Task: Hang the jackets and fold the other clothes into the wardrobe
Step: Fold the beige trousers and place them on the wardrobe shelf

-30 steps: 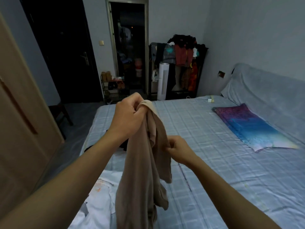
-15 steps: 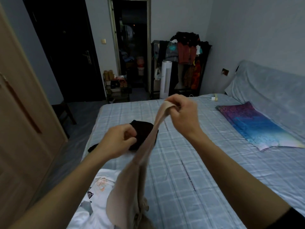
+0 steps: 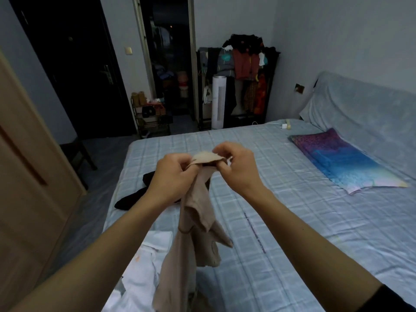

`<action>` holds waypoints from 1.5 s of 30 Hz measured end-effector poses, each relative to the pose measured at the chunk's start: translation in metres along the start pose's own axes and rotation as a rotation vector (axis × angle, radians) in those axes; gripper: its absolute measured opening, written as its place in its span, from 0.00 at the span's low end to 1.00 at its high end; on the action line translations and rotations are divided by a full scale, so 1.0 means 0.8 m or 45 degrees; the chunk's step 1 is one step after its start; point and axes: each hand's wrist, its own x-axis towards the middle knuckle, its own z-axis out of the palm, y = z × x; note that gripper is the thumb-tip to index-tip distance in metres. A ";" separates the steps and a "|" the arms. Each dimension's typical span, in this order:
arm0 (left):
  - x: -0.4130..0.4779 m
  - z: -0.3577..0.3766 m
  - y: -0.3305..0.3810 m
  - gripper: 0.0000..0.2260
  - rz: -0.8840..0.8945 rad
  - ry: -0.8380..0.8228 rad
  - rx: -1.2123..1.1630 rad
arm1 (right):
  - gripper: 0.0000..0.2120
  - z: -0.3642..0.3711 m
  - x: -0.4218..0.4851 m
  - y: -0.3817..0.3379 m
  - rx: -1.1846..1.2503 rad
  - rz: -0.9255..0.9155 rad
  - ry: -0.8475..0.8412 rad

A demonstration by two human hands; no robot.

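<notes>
Standing at the near edge of the pale blue checked bed [image 3: 292,221], the person is pinching the top edge of a limp beige fabric garment [image 3: 198,221] with left hand [image 3: 173,174] and right hand [image 3: 236,167], apparently sorting it out for folding, needing next a flat spread.

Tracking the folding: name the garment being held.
The beige garment, pinched by the left hand and right hand, hangs; the black garment and white garment lie on the bed.

Setting: home bedroom. Bed [image 3: 292,221] with blue checked sheet; beyond its foot, a loaded clothes rack [image 3: 243,70], white tower fan [image 3: 218,101], shoe shelf [image 3: 150,115]; wooden wardrobe door [image 3: 24,165] left of bed.
</notes>
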 end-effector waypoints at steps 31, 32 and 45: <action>0.040 -0.010 -0.012 0.08 0.125 0.285 0.722 | 0.11 0.059 -0.111 0.115 0.109 0.573 -0.304; 0.040 -0.014 -0.013 0.05 0.123 0.307 0.718 | 0.10 0.053 -0.103 0.113 0.121 0.566 -0.246; 0.018 0.028 0.014 0.26 0.404 -0.430 0.357 | 0.08 0.005 -0.041 0.029 0.233 0.068 -0.146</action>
